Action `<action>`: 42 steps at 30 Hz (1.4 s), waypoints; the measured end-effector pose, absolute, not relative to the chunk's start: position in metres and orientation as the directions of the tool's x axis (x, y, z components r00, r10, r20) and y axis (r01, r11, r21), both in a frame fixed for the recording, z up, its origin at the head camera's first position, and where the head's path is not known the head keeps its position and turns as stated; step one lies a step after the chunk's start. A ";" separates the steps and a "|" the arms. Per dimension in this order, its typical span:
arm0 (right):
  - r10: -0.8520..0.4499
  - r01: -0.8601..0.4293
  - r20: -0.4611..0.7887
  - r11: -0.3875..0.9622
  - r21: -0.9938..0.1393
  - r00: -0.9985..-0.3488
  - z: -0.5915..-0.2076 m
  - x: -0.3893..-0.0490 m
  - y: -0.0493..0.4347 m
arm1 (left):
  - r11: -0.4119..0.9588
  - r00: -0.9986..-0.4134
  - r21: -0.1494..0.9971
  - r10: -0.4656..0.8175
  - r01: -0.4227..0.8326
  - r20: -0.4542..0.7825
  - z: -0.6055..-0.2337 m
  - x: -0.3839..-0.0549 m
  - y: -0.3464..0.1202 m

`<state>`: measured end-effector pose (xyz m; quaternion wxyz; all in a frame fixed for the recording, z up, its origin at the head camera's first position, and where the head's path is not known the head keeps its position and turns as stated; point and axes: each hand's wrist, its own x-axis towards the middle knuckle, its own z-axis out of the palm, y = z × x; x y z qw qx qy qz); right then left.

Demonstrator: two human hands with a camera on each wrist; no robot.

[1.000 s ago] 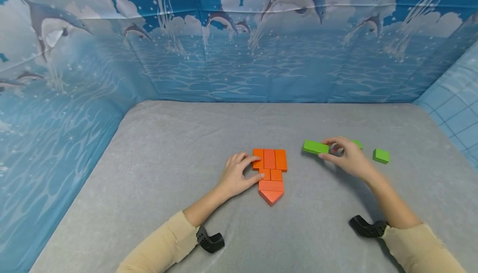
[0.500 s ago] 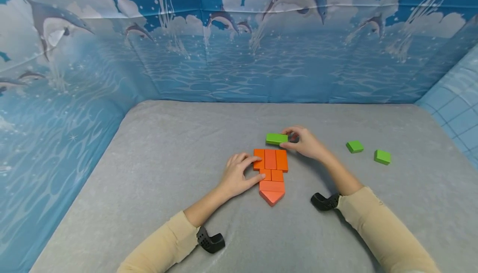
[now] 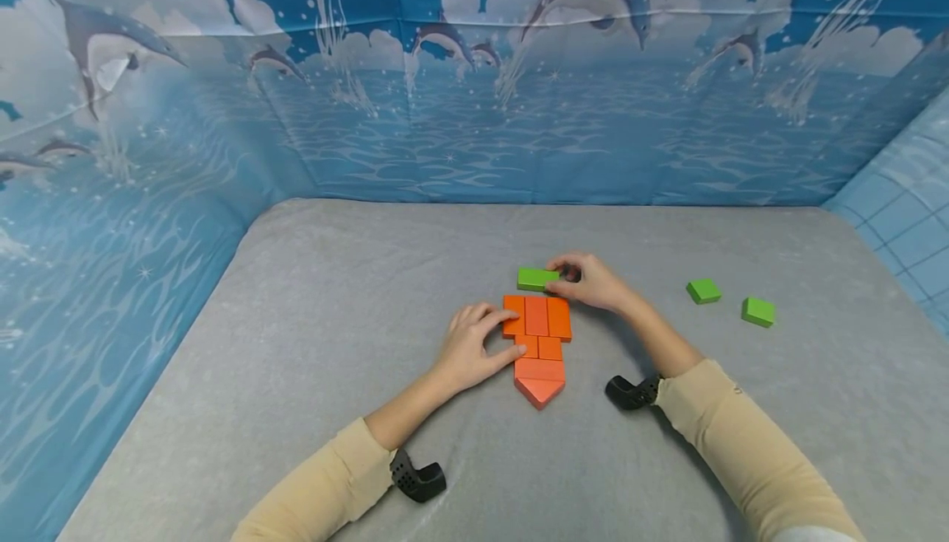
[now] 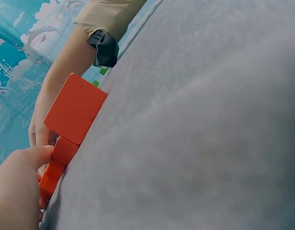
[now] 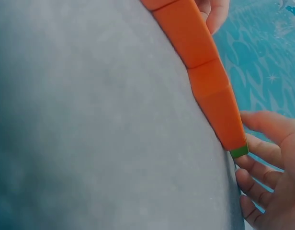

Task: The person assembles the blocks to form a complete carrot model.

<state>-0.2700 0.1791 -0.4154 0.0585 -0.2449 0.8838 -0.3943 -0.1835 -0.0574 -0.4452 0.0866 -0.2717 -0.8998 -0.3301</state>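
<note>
Flat on the grey cloth, several orange blocks (image 3: 537, 317) lie pressed together: upright bars at the far end, small squares below, then a crosswise bar and a triangular block (image 3: 539, 391) pointing toward me. My left hand (image 3: 465, 350) rests at their left side, its index finger and thumb extended onto the blocks. Just beyond the far orange row, my right hand (image 3: 593, 282) pinches the right end of a green rectangular block (image 3: 534, 279) between thumb and fingers. In the right wrist view, only a sliver of this green block (image 5: 240, 152) shows past the orange ones.
Two small green blocks, a nearer one (image 3: 759, 311) and a farther one (image 3: 703, 291), lie apart to the right. A blue dolphin-print curtain (image 3: 474, 130) stands behind the grey cloth (image 3: 334, 278) and along its sides. Each wrist wears a black device.
My right hand has carried the green block leftward from beside the small green blocks to the far end of the orange ones. The left hand has stayed in place.
</note>
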 end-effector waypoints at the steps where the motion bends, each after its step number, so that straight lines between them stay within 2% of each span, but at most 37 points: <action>1: -0.480 -0.390 0.094 0.567 -0.726 -0.872 -0.415 -0.270 0.179 | 0.636 -0.838 0.546 0.432 0.546 0.334 -0.445 -0.183 -0.057; 32: -0.512 -0.309 -0.035 0.569 -0.762 -0.858 -0.409 -0.265 0.177 | 0.630 -0.838 0.554 0.431 0.545 0.333 -0.445 -0.184 -0.057; 37: -0.511 -0.311 -0.006 0.533 -0.787 -0.860 -0.410 -0.267 0.182 | 0.634 -0.840 0.552 0.431 0.543 0.330 -0.445 -0.184 -0.057; 42: -0.456 -0.355 0.096 0.526 -0.773 -0.885 -0.403 -0.264 0.200 | 0.631 -0.839 0.554 0.430 0.544 0.335 -0.445 -0.184 -0.057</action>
